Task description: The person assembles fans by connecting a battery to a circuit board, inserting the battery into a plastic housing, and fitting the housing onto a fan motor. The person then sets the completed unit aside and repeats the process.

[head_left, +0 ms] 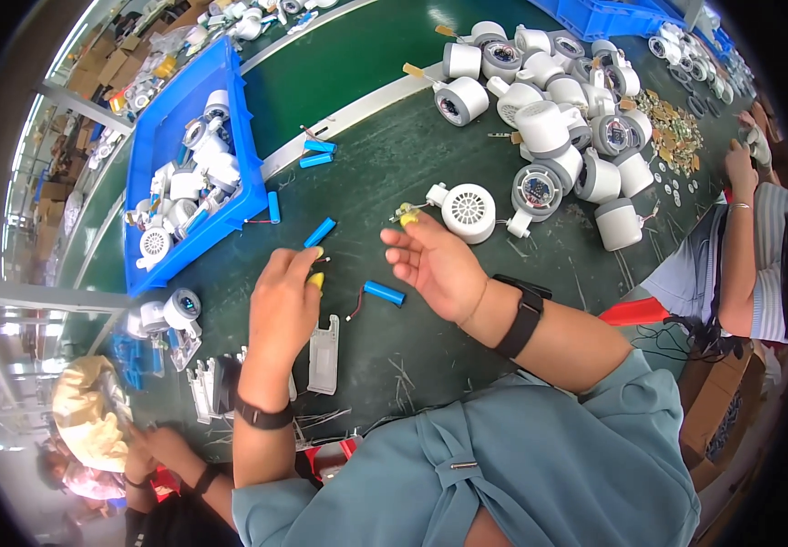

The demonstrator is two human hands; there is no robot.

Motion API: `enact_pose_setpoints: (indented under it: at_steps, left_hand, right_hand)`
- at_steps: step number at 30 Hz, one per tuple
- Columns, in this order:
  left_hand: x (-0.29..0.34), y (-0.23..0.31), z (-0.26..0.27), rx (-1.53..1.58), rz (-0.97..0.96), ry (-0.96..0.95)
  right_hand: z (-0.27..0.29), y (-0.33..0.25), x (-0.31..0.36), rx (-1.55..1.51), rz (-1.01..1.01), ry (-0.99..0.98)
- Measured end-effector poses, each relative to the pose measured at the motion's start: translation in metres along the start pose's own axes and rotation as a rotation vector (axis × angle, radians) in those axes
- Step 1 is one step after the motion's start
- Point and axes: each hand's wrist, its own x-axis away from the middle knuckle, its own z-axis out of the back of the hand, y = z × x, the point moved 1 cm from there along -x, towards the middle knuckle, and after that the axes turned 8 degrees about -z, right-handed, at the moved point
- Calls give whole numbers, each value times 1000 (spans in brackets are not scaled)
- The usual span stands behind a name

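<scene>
My left hand (283,305) is over the table with yellow covers on its thumb and a fingertip. Those fingers are apart, beside a blue cylindrical battery (320,232) and its small wire connector. My right hand (444,272) has its palm turned toward the left and its fingers loosely curled and apart. Its yellow-covered tip is next to a small part at the stem end of a white handheld fan (468,213) with a round grille; whether it touches that part is hard to see. Another blue battery (384,293) with a wire lies between my hands.
White fan bodies (544,126) pile at the far right, beside small circuit boards (667,132). A blue bin (250,173) of fan parts stands at left; more batteries (316,159) lie near it. A grey plastic shell (324,356) lies nearer. Co-workers sit on both sides.
</scene>
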Motion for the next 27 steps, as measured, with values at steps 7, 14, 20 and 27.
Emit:
enact_pose_setpoints:
  at_steps: [7,14,20,27]
  left_hand:
    - [-7,-7,-11,-59,-56,-29]
    - [29,20,14,985,238,121]
    - [54,53,-10,1014,206,-65]
    - [38,85,-58,1017,254,-232]
  right_hand:
    - [-1,3,-9,-60,47,106]
    - [30,1,40,20,-61,-12]
    - [34,2,66,79,-108,2]
    - [56,7,101,329,-151,35]
